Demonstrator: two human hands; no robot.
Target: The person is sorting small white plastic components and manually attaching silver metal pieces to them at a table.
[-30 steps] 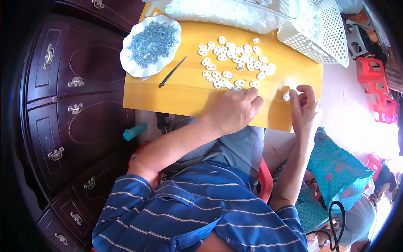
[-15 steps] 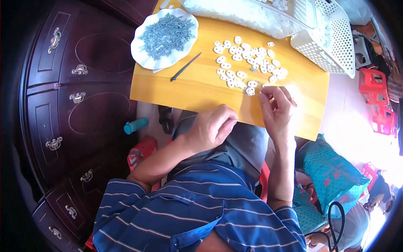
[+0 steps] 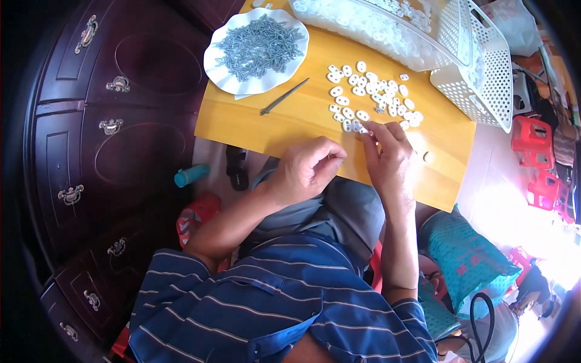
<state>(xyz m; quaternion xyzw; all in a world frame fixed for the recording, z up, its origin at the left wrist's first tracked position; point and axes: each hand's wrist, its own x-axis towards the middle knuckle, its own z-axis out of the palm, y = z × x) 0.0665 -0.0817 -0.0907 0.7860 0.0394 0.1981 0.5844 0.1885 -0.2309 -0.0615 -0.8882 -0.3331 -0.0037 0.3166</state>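
My left hand [image 3: 307,169] hovers over the table's front edge. Its fingers are curled in with thumb and forefinger together; anything inside them is hidden. At the near side of the scattered white two-holed plastic pieces [image 3: 362,115], my right hand [image 3: 390,151] pinches with thumb and forefinger. Its fingertips touch or nearly touch a white piece [image 3: 348,125] group there; what they hold is too small to make out. A few tiny grey metal parts [image 3: 380,110] lie among the pieces. A white wavy-rimmed plate [image 3: 216,71] carries a heap of small grey screw-like parts [image 3: 260,47].
A dark pointed tool [image 3: 284,97] lies on the yellow wooden table [image 3: 242,124]. At the back stand a clear bin [image 3: 369,33] of white pieces and a white perforated basket [image 3: 466,97]. Dark drawers [image 3: 109,97] line the left; a teal bag [image 3: 466,260] sits at right.
My right hand has moved slightly left along the near pieces, uncovering a small round thing to its right. The left hand stays curled near the table edge. The view has shifted a little.
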